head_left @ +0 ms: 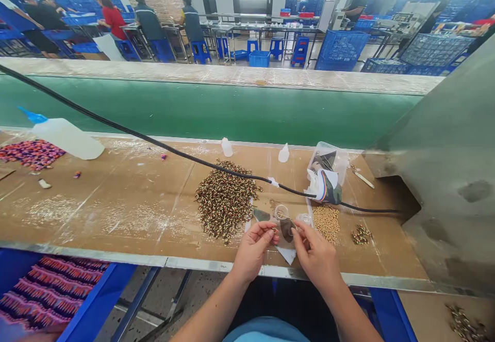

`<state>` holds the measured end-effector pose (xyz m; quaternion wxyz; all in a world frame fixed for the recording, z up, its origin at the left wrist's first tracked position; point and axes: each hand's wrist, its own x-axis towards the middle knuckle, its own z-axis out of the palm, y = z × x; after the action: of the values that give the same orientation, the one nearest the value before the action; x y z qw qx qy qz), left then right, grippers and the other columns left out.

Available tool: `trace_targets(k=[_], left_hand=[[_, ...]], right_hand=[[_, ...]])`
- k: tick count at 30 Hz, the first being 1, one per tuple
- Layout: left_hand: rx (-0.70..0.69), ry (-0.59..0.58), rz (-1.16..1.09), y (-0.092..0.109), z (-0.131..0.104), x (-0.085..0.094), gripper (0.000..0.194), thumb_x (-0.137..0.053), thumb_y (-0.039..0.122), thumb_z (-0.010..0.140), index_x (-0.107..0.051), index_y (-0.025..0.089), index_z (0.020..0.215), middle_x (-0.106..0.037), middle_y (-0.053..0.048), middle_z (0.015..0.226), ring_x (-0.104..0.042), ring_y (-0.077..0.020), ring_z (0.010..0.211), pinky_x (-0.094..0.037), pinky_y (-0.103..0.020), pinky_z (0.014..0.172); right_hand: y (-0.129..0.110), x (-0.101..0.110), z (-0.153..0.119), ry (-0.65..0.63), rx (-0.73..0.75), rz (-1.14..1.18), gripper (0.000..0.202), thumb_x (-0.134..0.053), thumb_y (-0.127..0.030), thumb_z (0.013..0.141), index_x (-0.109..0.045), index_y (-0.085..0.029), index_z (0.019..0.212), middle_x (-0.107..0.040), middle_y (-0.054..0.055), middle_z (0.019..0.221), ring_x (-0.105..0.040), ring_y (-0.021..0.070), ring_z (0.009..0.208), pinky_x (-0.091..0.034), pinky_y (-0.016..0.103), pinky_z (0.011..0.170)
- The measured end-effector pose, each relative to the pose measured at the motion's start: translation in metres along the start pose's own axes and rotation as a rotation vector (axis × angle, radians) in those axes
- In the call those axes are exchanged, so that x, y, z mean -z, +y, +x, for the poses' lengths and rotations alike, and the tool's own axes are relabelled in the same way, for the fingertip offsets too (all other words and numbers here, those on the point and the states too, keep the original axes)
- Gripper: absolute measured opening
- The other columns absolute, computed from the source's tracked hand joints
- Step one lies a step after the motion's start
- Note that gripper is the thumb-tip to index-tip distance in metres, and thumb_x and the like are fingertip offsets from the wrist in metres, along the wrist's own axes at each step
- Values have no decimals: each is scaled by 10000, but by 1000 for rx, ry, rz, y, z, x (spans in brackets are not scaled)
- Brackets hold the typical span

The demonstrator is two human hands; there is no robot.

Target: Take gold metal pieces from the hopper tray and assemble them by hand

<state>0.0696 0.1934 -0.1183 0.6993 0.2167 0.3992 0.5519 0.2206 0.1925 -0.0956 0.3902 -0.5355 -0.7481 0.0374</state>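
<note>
My left hand (253, 249) is closed in a pinch, fingertips together; what it holds is too small to make out, perhaps one of the small patterned pieces. My right hand (319, 257) pinches a thin stick-like tool (289, 221), its far end over a small round clear cup (281, 211). Beneath the fingertips lie a dark cloth scrap (286, 231) and a white sheet corner (286, 254). Left of my hands spreads a big heap of small dark-and-gold patterned pieces (226, 202). Close to my right hand is a pile of small tan beads (327, 223).
A black cable (147, 138) crosses above the cardboard-covered bench (127, 192). A clear plastic bin (338, 159) holds cloth. Two small white bottles (227, 147) stand behind; a large bottle (73, 138) is tilted at left. A metal housing (452, 177) rises at right, beyond a green conveyor (232, 107).
</note>
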Motion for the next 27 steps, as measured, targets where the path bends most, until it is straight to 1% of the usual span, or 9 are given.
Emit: trace_targets(k=[4,7,11,15,20,23,27], left_hand=[[9,-7,-24,0,0,0,335,-798,324,607,-642,117,819,-630,-40,743,-565,-92,638,-451,-218,651],[15,-12,-26,0,0,0,340,-796,323,610,-630,115,822,-626,-38,753,-562,-92,638,-448,-222,656],[16,-8,-42,0,0,1,349,-795,320,613,-596,127,825,-613,-21,748,-563,-92,643,-441,-220,653],[12,-7,-54,2,-1,0,352,-796,317,610,-566,129,799,-610,-18,736,-563,-95,644,-439,-220,646],[11,2,-60,6,0,-5,367,-806,318,595,-563,124,789,-617,-23,739,-565,-92,640,-438,-215,640],[26,4,-48,6,2,-8,381,-814,324,577,-558,121,773,-618,-25,726,-565,-93,630,-436,-213,625],[21,3,-23,4,2,-7,380,-808,334,585,-557,123,777,-614,-25,721,-569,-99,635,-438,-218,626]], right_hand=[[-1,-14,8,20,29,-131,328,-335,-310,976,-595,-112,1003,-660,56,801,-634,145,660,-475,238,592],[-1,-19,11,13,23,-155,326,-322,-302,984,-593,-131,928,-655,37,793,-632,141,666,-459,236,592],[-2,-20,15,2,25,-139,322,-321,-293,988,-574,-154,844,-624,13,743,-606,129,632,-424,229,562],[-4,-18,18,-17,44,-113,288,-349,-297,985,-572,-170,854,-595,8,747,-577,118,613,-389,227,529],[-2,-15,19,-47,47,-18,284,-356,-314,982,-566,-172,853,-585,18,768,-571,109,652,-407,206,572],[1,-14,18,-32,-5,19,308,-343,-339,979,-557,-168,837,-580,26,744,-565,120,649,-412,214,572],[3,-7,14,-1,-135,101,334,-357,-392,959,-557,-165,818,-599,30,730,-553,117,580,-414,221,539]])
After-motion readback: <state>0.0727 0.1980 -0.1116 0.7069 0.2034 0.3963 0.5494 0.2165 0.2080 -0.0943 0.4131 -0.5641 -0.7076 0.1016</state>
